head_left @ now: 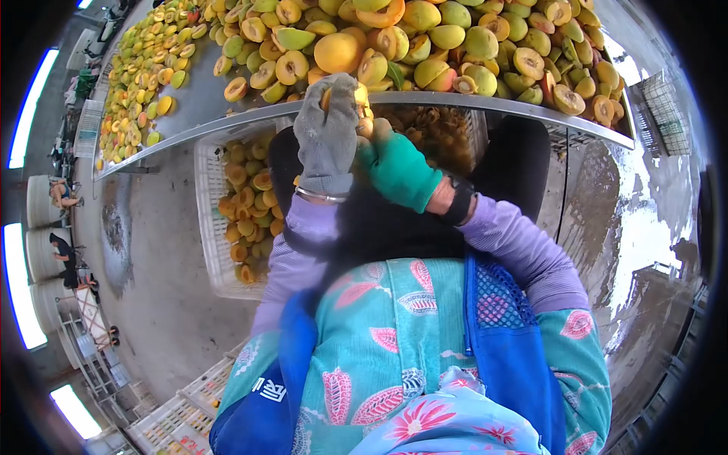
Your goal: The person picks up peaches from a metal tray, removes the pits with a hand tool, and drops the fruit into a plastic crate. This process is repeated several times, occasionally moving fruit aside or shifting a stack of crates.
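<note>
My left hand (pixel 327 129), in a grey glove, is closed around a yellow peach (pixel 362 97) just in front of the metal table's edge. My right hand (pixel 402 168), in a green glove with bare fingertips, meets it from the right. Its fingers are pinched together close against the fruit. Whatever they grip is too small and covered to make out. Beyond both hands, halved peaches (pixel 485 42) lie heaped on the metal table (pixel 199 83), many with cut faces and stone hollows showing. One rounder orange-yellow peach (pixel 339 53) lies right behind my left hand.
Below the table, a white crate (pixel 208 227) of peach halves stands left of my legs. Another crate (pixel 476 140) with brownish pieces sits under the table edge between my knees. White crates (pixel 178 421) stand behind me at left. Wet floor (pixel 633 250) stretches along the right.
</note>
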Tool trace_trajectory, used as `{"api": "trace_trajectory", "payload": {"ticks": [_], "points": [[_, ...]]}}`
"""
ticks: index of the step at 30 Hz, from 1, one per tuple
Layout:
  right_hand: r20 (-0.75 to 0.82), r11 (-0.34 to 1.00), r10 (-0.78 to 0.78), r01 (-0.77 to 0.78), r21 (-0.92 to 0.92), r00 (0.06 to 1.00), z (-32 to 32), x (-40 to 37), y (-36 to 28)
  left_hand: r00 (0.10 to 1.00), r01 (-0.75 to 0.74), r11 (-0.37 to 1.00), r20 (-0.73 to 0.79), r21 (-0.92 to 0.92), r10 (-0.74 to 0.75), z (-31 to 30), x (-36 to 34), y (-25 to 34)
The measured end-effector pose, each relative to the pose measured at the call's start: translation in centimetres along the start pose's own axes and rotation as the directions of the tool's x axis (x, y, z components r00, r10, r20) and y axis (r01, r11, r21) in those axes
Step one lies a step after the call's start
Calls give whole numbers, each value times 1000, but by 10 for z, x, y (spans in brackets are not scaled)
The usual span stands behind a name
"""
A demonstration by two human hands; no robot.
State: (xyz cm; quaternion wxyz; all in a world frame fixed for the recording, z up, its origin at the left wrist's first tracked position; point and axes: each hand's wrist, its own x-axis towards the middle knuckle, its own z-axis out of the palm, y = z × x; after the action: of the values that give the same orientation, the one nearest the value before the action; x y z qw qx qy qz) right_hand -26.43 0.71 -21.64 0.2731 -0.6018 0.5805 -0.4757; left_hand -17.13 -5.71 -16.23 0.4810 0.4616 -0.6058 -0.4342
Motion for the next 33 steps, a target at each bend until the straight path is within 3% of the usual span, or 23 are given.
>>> {"api": "trace_trajectory", "payload": {"ticks": [1,2,4,8,10,11,12,13,14,16,17,18,20,21,22,24,25,26,28,29,30,31,33], "points": [[17,1000,-11,11,1,1000,0,0,4,999,17,999,41,33,-18,-2,2,-2],[94,976,138,-152,156,986,-4,1,-8,999,15,997,40,75,-18,-3,3,0],[300,790,367,-465,398,880,-14,5,-32,999,6,989,37,150,-12,0,5,8],[368,689,364,-514,511,855,-20,3,-33,998,-39,997,47,-65,43,8,4,-6],[476,612,322,-563,555,819,-34,3,-28,981,84,985,186,-151,-55,1,8,-4],[553,396,299,-629,669,777,-35,2,-33,964,142,970,248,-195,-91,0,11,2],[624,152,252,-667,729,740,-33,-1,-41,987,52,996,150,79,-64,2,10,10],[679,-106,184,-672,733,711,-30,-2,-46,984,68,998,164,-2,-66,3,11,9],[684,-257,41,-654,711,728,-27,-1,-42,982,83,993,177,-84,-67,4,15,4],[669,-126,38,-661,740,742,-30,0,-33,977,104,972,207,-210,-60,6,23,-10],[669,-53,21,-667,743,743,-30,2,-31,951,-155,975,241,-161,191,3,31,-33],[702,-118,110,-692,712,704,-29,1,-34,865,-408,903,260,-136,430,0,39,-55],[663,-282,-5,-638,717,748,-25,2,-42,919,-313,933,191,-180,345,8,33,-41],[635,-366,-51,-606,706,771,-24,2,-44,964,-109,957,205,-268,167,7,25,-25],[645,-302,-32,-623,722,764,-24,0,-44,977,93,929,211,-357,-17,7,17,-10],[646,89,138,-659,747,751,-24,-3,-49,971,-99,961,187,-259,150,1,13,-15],[616,278,221,-655,703,756,-24,-5,-50,968,-95,959,200,-268,151,-2,12,-16],[772,-19,79,-773,634,630,-27,1,-45,965,-90,957,213,-277,152,-5,10,-16],[749,-346,-137,-739,578,649,-21,3,-54,962,76,909,269,-410,41,-13,8,-7],[708,-492,-234,-709,506,667,-20,5,-57,943,271,834,308,-481,-129,-19,5,2],[716,-510,-302,-741,437,629,-19,7,-55,885,454,715,360,-532,-294,-29,-2,15],[751,-439,-291,-780,446,593,-15,3,-58,791,611,559,423,-560,-441,-38,-11,22],[803,-287,-258,-836,467,537,-15,-9,-71,842,509,585,222,-632,-492,-64,-18,-16]]}}
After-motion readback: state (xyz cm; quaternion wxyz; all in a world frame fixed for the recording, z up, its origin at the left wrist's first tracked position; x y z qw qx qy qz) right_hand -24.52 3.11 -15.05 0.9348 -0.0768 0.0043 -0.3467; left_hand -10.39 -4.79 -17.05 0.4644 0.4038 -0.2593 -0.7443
